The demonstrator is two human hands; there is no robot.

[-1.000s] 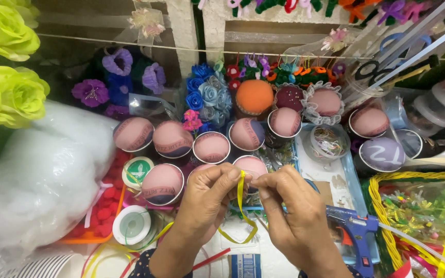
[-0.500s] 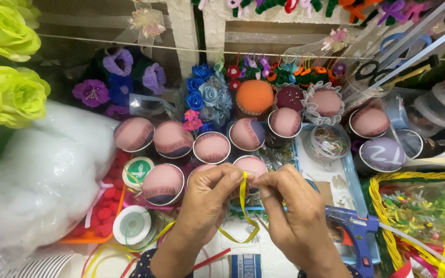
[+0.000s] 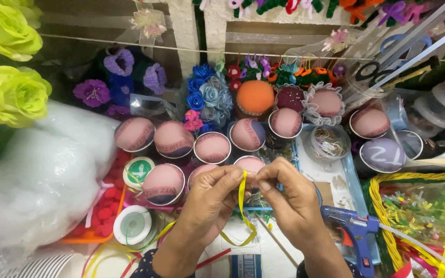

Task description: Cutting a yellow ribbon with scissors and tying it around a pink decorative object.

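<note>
Nearest, the left hand [image 3: 209,206] and right hand [image 3: 289,198] meet at the fingertips, both pinching a yellow ribbon [image 3: 242,206]. The ribbon stands upright between them, and a loop of it hangs below toward the tabletop [image 3: 279,257]. Judging by that, the fold or knot is only started: no finished bow shows, and the tail is uncut. A blue glue gun [image 3: 354,231] lies just right of the right hand. To the left sit a white tape roll [image 3: 132,226] and a round green-and-white labelled roll [image 3: 139,171], with a white plastic bag [image 3: 37,180] beyond. Past the hands stands a cluster of cups [image 3: 212,146] capped with pink cloth with dark print round the rims. One purple cap [image 3: 382,154] at right bears pale marks. Farthest, blue roses [image 3: 207,92], purple flowers [image 3: 119,77] and green roses [image 3: 6,62].
</note>
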